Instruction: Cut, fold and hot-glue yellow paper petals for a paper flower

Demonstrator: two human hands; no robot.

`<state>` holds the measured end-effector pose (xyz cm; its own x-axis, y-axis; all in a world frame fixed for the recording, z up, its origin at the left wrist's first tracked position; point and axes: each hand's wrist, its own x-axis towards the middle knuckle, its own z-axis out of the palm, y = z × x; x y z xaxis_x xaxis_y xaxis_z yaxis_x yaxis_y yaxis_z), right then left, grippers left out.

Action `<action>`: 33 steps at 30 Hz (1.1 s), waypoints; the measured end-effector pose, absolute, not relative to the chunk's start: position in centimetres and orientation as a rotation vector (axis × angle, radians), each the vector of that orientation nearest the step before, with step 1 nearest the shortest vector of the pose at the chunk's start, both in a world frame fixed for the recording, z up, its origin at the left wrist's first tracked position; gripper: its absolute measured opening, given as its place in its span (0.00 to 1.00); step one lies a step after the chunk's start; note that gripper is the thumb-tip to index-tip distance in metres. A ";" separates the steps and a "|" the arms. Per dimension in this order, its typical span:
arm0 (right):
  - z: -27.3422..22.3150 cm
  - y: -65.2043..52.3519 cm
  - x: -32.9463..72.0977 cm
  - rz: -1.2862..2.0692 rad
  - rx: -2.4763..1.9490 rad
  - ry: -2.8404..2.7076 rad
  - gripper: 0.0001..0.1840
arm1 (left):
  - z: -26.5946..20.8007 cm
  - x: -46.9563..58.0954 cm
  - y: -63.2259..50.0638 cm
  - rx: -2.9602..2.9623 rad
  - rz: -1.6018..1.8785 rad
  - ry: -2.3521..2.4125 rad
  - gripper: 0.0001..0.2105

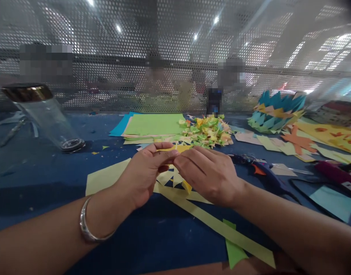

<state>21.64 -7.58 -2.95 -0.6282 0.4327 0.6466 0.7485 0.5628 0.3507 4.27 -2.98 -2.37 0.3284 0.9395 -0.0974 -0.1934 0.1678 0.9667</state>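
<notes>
My left hand [148, 168], with a silver bangle [85, 225] on its wrist, is closed in a pinch, its fingertips meeting those of my right hand [205, 172]. Both pinch a yellow paper piece [182, 148] whose held edge is mostly covered by my fingers. Below them hang pale yellow pointed paper bits [165, 177] and a deeper yellow folded bit [187, 186]. From under my hands a long pale yellow paper strip [212, 221] runs to the lower right, across a green paper scrap [234, 248]. A pale paper sheet [103, 177] lies beside my left wrist.
Behind my hands are stacked coloured sheets [158, 124] and a heap of small folded papers [207, 131]. A glass bottle [46, 118] stands left. Rightward lie a blue glue gun [268, 173], a purple glue gun [338, 175] and a spiky paper basket [275, 112]. A perforated screen [175, 84] rises behind.
</notes>
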 end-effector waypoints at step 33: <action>-3.4 -6.7 22.5 0.559 -1.220 -1.740 0.09 | -2.0 3.5 -3.0 1.919 0.885 0.863 0.15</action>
<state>22.54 -6.68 -3.38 -0.0974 0.9034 0.4176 0.4913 0.4085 -0.7692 3.50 -3.04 -1.96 0.5153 0.8190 0.2522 0.2321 -0.4167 0.8789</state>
